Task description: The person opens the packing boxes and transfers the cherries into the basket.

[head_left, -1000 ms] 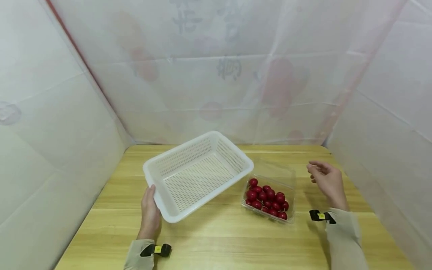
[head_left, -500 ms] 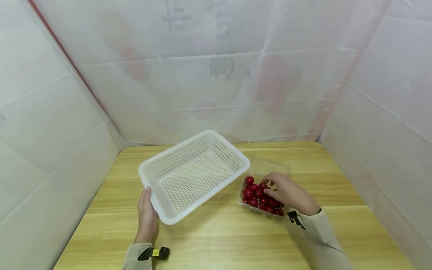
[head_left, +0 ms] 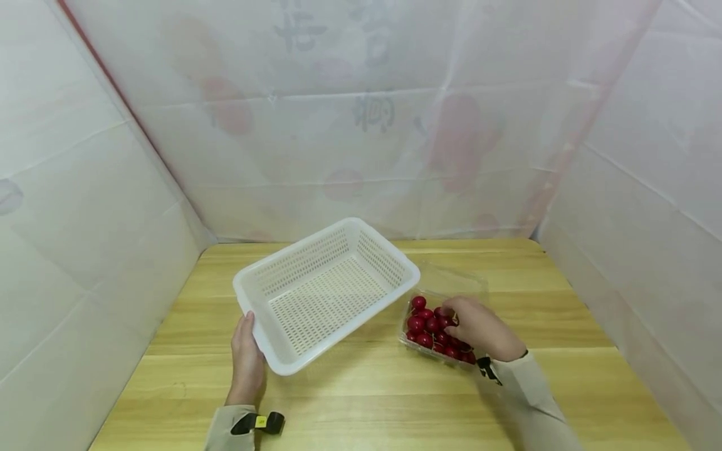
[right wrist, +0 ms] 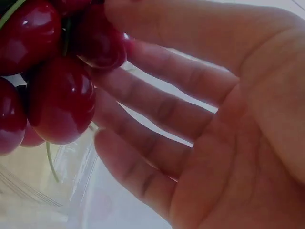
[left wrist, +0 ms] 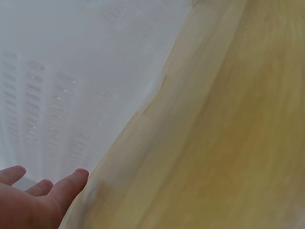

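Head view shows me the left hand (head_left: 246, 366) at the near left end of a white basket (head_left: 327, 300), thumb over the rim. That grip is clamped on the basket, which slants above the desk (head_left: 350, 413); the left wrist view has some fingers along its outer side.

Just to the basket's right, a clear tray (head_left: 424, 352) of red cherries (head_left: 432, 325) stands on the desk, its lid (head_left: 457, 275) lying open behind. Whether the basket's corner touches the tray, I cannot tell.

The right hand (head_left: 485, 329) reaches into the tray from the right. In the right wrist view its grip looks closed on one dark cherry (right wrist: 97, 38), thumb against fingertips, among its neighbours.

To do this pick well, I'd use the pads only, lightly, around the widest part: such glossy skin probably slips or bruises under a hard pinch. A little roll to free it, then straight up, should spare the neighbours and the green stem (right wrist: 51, 164) below one of them. The lower fingers lie close to another cherry, so tucking them in would likely avoid nudging it. The tray looks light; a sideways tug could slide it. Held from one end, the basket may droop, so spread support underneath would help.
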### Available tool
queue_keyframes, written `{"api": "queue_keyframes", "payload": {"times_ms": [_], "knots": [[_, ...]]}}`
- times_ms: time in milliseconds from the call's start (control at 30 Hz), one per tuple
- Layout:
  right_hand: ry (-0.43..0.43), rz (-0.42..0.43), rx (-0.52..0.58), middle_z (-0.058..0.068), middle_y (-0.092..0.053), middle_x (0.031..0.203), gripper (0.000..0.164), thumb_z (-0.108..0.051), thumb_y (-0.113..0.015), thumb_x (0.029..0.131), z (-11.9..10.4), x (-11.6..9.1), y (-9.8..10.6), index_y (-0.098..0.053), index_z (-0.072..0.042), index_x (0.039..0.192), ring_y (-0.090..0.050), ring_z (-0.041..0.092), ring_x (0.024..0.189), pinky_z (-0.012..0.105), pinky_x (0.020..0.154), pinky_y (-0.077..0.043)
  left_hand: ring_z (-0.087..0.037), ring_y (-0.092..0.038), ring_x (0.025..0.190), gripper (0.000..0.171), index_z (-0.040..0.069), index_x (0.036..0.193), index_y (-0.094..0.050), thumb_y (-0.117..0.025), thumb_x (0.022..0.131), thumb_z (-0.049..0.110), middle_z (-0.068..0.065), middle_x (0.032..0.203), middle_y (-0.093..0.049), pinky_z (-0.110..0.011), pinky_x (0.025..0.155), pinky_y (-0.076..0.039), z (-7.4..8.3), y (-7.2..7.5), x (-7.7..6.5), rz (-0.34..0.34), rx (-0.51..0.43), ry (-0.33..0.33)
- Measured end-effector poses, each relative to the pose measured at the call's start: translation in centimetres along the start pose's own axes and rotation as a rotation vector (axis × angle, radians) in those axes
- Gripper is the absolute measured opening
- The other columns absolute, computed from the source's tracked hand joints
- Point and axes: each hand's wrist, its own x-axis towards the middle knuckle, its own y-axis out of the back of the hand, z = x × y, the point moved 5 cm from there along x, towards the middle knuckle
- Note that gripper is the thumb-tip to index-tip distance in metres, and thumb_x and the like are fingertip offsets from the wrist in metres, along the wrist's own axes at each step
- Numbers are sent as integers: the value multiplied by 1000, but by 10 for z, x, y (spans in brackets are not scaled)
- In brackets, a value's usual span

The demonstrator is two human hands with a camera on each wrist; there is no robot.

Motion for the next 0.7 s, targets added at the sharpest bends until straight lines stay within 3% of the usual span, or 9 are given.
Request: {"api": "queue_keyframes", "payload": {"times_ms": [367,700], "knots": [[80,67,109,12,-58,101,28,0,-75,88,-5,-9,17,-71,5,114,-59,16,84,25,67,-53,-20,-68,118,62,19,160,-36,-28,111,57,-10,140,-60,-29,88,-62,-2,-1,0,0,-1,-8],[144,162,211,12,-57,110,24,0,-72,91,-13,-14,35,-70,1,115,-69,21,94,32,80,-62,-24,-66,121,64,23,159,-37,-29,109,62,-18,145,-55,-31,90,-61,-3,-2,0,-11,2,-2]]}}
